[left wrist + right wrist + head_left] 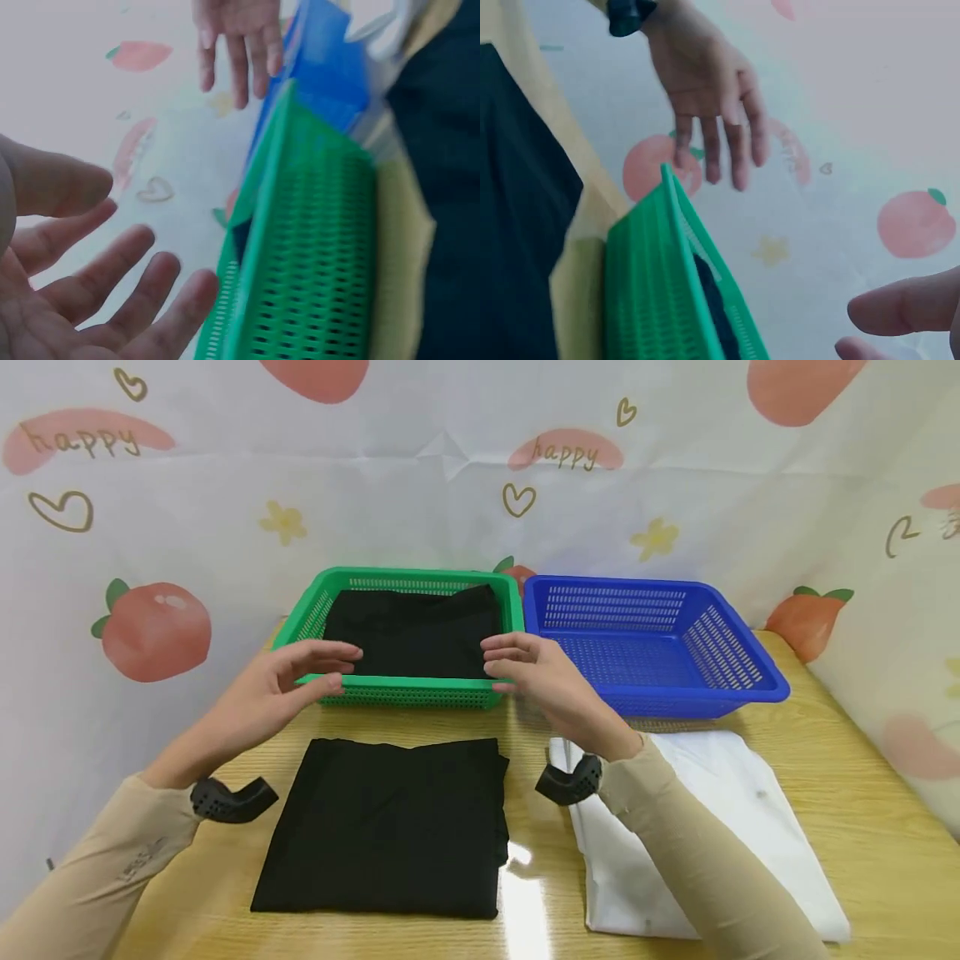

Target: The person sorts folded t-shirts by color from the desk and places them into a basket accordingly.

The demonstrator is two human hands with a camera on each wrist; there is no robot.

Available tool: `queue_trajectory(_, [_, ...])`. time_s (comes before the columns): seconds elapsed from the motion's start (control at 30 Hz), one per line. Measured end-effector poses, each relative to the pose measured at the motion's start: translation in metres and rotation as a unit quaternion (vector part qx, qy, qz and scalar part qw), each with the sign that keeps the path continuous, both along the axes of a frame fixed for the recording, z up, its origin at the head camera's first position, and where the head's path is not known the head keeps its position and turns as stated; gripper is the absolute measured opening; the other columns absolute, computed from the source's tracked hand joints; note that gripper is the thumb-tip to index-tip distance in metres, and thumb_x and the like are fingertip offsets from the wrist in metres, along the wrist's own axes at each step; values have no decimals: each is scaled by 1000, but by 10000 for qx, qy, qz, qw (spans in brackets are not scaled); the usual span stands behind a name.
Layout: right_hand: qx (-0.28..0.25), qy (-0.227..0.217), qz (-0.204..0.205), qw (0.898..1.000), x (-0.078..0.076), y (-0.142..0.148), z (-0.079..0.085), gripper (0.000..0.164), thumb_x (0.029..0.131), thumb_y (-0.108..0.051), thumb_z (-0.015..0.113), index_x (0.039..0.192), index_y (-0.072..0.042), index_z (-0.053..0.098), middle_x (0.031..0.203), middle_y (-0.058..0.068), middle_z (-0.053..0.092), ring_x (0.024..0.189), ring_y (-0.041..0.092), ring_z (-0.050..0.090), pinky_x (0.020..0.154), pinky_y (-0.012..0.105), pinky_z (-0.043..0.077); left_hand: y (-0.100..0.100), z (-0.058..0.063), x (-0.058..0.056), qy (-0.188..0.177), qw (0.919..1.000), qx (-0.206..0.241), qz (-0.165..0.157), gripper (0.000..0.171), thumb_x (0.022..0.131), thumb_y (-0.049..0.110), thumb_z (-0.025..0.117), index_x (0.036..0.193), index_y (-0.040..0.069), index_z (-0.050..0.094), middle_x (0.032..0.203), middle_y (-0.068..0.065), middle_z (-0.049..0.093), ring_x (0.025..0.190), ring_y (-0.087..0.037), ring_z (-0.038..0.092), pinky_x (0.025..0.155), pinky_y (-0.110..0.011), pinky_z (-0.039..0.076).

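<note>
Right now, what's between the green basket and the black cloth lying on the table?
Only a bare strip of wood-grain table lies between the green basket and that black cloth; the head view shows it.

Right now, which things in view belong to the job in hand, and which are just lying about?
Likely the job's, being near the left hand or right hand:
green basket
black cloth inside it
folded black cloth in front
blue basket
white cloth

Likely just there:
table
fruit-print sheet behind
black wrist pieces
</note>
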State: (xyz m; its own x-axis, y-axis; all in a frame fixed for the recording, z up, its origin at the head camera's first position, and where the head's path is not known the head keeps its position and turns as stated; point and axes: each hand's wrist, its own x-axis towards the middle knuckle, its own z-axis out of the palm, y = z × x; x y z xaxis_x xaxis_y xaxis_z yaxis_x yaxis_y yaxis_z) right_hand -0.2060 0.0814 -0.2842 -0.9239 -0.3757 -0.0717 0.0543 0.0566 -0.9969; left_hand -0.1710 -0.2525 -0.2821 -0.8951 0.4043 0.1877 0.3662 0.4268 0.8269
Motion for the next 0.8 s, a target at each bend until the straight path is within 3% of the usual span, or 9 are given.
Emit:
queue_trajectory(0.13, [-262,-314,26,9992,20,3,-16,35,98,-9,61,133,-5,55,135,14,53,121,27,52,100,42,44,-4,-13,18,-141,9994,-256,-192,36,102,15,58,138,11,54,135,-2,54,120,-20,55,92,-25,48])
queue_trajectory(0.3, [-665,-741,168,9949,36,8,-33,39,98,-6,61,135,2,52,135,20,50,118,31,52,100,43,44,-14,-31,30,-462,9970,-602,-153,36,101,23,59,136,18,55,132,1,57,116,-19,59,89,-27,50])
queue_trajectory(0.43, [-851,-1039,214,9907,43,14,-45,38,97,-3,60,133,2,52,132,18,50,120,34,50,101,45,43,-25,-48,35,-578,9959,-662,-204,36,101,19,58,137,17,55,133,-3,56,118,-26,56,89,-26,50])
queue_trajectory(0.57, [-901,-1194,201,9886,45,20,-58,38,96,-3,59,134,3,51,136,22,47,126,40,46,103,47,41,-37,-59,37,-630,9959,-624,-189,37,101,16,58,138,15,54,136,-9,54,120,-25,54,89,-25,50])
queue_trajectory(0.7, [-680,-1321,242,9886,47,25,-69,43,97,-5,59,137,4,47,138,26,45,125,41,48,104,48,40,-47,-68,39,-530,9968,-562,-182,38,101,12,58,139,8,53,136,-14,53,119,-18,55,87,-24,51])
queue_trajectory(0.8, [-480,-1403,285,9885,50,29,-73,45,98,-6,58,140,5,45,137,26,44,122,40,50,104,48,39,-53,-74,40,-437,9972,-588,-123,40,101,11,57,140,4,51,138,-16,51,117,-20,56,83,-27,53])
